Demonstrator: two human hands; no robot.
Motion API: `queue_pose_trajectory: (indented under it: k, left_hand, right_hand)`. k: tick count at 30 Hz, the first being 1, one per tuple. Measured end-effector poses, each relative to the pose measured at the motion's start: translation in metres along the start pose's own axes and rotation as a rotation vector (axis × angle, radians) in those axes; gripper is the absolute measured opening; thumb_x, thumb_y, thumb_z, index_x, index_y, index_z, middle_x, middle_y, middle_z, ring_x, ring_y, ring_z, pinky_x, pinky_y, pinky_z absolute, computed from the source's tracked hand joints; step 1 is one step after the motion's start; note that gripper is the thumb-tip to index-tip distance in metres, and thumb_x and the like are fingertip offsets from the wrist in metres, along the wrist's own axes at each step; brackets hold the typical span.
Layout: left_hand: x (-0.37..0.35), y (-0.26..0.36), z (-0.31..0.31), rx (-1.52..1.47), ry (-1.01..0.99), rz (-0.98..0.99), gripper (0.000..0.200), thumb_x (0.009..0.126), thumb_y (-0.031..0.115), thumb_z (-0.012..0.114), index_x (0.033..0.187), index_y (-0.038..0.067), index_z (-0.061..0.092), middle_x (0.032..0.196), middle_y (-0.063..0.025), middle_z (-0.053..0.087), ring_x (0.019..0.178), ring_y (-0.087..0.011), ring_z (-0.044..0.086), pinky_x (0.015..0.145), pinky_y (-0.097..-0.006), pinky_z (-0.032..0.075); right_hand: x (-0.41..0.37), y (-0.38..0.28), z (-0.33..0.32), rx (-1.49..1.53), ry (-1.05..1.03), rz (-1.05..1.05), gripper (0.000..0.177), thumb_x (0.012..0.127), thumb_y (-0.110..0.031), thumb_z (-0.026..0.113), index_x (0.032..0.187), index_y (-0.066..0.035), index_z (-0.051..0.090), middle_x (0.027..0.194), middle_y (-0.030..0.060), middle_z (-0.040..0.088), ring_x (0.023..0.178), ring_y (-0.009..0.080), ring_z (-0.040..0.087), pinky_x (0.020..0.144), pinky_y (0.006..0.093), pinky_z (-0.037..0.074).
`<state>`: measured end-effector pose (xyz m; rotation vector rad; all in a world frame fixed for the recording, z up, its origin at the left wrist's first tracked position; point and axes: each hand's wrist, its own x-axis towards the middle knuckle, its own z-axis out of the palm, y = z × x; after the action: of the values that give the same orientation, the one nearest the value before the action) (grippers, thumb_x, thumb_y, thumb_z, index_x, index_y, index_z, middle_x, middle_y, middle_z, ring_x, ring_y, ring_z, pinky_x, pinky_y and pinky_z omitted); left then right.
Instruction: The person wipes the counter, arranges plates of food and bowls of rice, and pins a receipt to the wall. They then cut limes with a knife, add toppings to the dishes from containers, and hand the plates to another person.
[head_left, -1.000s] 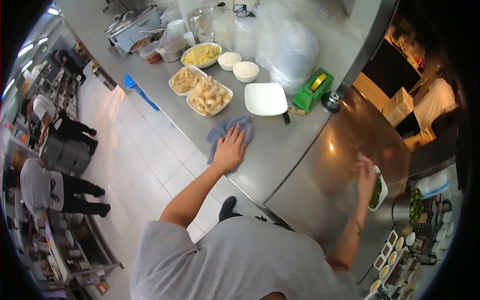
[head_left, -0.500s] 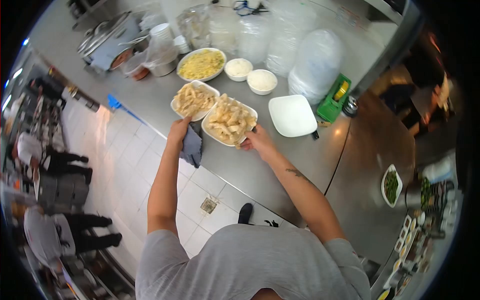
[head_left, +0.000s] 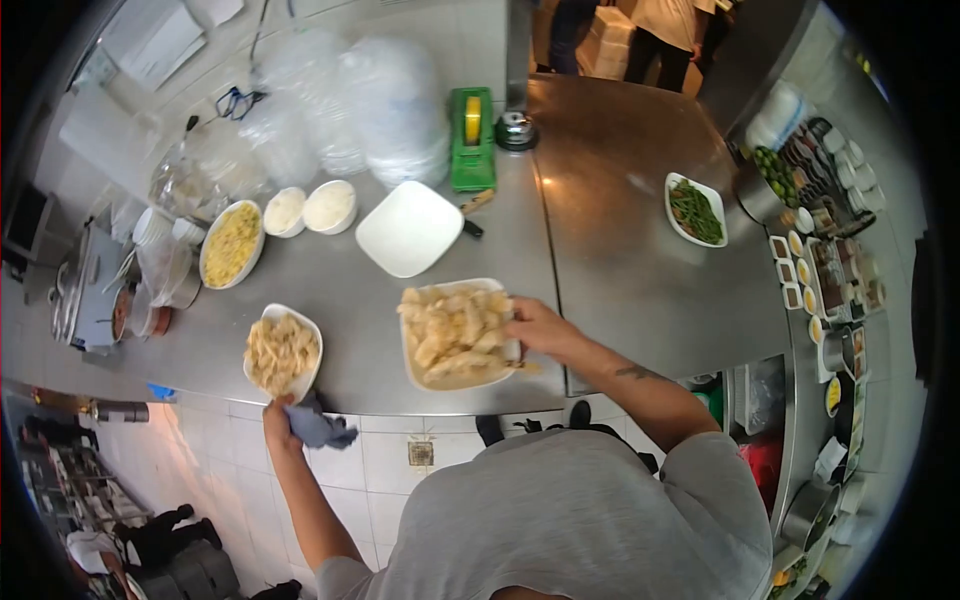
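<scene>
My left hand [head_left: 281, 422] grips the near rim of a smaller white dish [head_left: 313, 372], heaped with pale golden food pieces [head_left: 278, 355]. A grey cloth [head_left: 318, 428] hangs beside that hand at the counter's front edge. My right hand [head_left: 532, 328] is closed on the right side of a larger squarish white dish [head_left: 480, 286], its fingers partly hidden by the rim. That dish carries a taller heap of similar pale golden pieces [head_left: 450, 335]. Behind it lies a bare square white plate [head_left: 408, 230].
Two bowls of white food [head_left: 328, 207] and an oval dish of yellow food [head_left: 232, 245] stand at the back left. Wrapped stacked containers [head_left: 395, 110], a green tape dispenser [head_left: 472, 140] and a call bell [head_left: 516, 130] line the back. Green vegetables fill a dish [head_left: 697, 210] on the right.
The view has swung to the right. The two heaped dishes, side by side before, are now well apart, the larger one carried right by my right hand. My left hand stays on the smaller dish.
</scene>
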<state>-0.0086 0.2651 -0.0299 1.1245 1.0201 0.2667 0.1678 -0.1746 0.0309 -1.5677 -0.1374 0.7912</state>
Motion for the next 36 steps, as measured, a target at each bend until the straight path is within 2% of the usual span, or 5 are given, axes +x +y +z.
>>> queue_pose_trajectory:
  k: [13, 24, 26, 30, 36]
  left_hand:
    - [-0.19, -0.071, 0.208, 0.22, -0.445, -0.047, 0.038, 0.073, 0.003, 0.056, 0.109, -0.009, 0.058, 0.096, -0.0149, 0.065, 0.081, -0.0226, 0.063, 0.073, -0.0318, 0.05]
    - [-0.197, -0.106, 0.401, 0.526, -0.677, -0.033, 0.03, 0.076, 0.009, 0.059, 0.101, -0.006, 0.063, 0.088, -0.0135, 0.065, 0.074, -0.0214, 0.062, 0.063, -0.0327, 0.05]
    - [-0.202, -0.098, 0.419, 0.577, -0.656, 0.026, 0.03, 0.078, 0.014, 0.061, 0.1, -0.006, 0.064, 0.084, -0.0128, 0.065, 0.073, -0.0217, 0.062, 0.062, -0.0342, 0.049]
    - [-0.196, -0.089, 0.417, 0.78, -0.63, 0.31, 0.034, 0.084, 0.029, 0.062, 0.099, -0.002, 0.065, 0.084, -0.0123, 0.066, 0.074, -0.0209, 0.061, 0.068, -0.0326, 0.048]
    - [-0.24, -0.055, 0.377, 1.147, -0.294, 0.97, 0.04, 0.088, 0.032, 0.055, 0.119, 0.006, 0.056, 0.102, -0.0149, 0.062, 0.093, -0.0301, 0.059, 0.076, -0.037, 0.046]
  right_hand:
    - [0.038, 0.017, -0.288, -0.094, 0.253, -0.109, 0.029, 0.079, -0.008, 0.056, 0.104, 0.007, 0.056, 0.076, 0.0143, 0.063, 0.063, 0.0202, 0.064, 0.05, 0.0325, 0.055]
    - [0.047, -0.031, -0.336, -0.514, 0.464, -0.214, 0.03, 0.083, -0.008, 0.053, 0.107, 0.01, 0.055, 0.099, 0.023, 0.064, 0.092, 0.0323, 0.065, 0.073, 0.0384, 0.054]
    - [0.023, -0.018, -0.361, -0.538, 0.629, -0.419, 0.051, 0.077, -0.002, 0.055, 0.128, -0.002, 0.049, 0.096, 0.0126, 0.062, 0.083, 0.0164, 0.06, 0.072, 0.0288, 0.05]
    - [-0.048, 0.042, -0.418, -0.599, 1.212, -0.708, 0.03, 0.088, -0.006, 0.052, 0.117, 0.002, 0.054, 0.11, 0.0159, 0.06, 0.102, 0.0223, 0.058, 0.088, 0.031, 0.045]
    - [-0.099, -0.002, -0.284, -0.253, 1.071, -0.836, 0.025, 0.091, -0.009, 0.053, 0.115, -0.001, 0.056, 0.095, 0.004, 0.055, 0.083, 0.0118, 0.051, 0.076, 0.0259, 0.043]
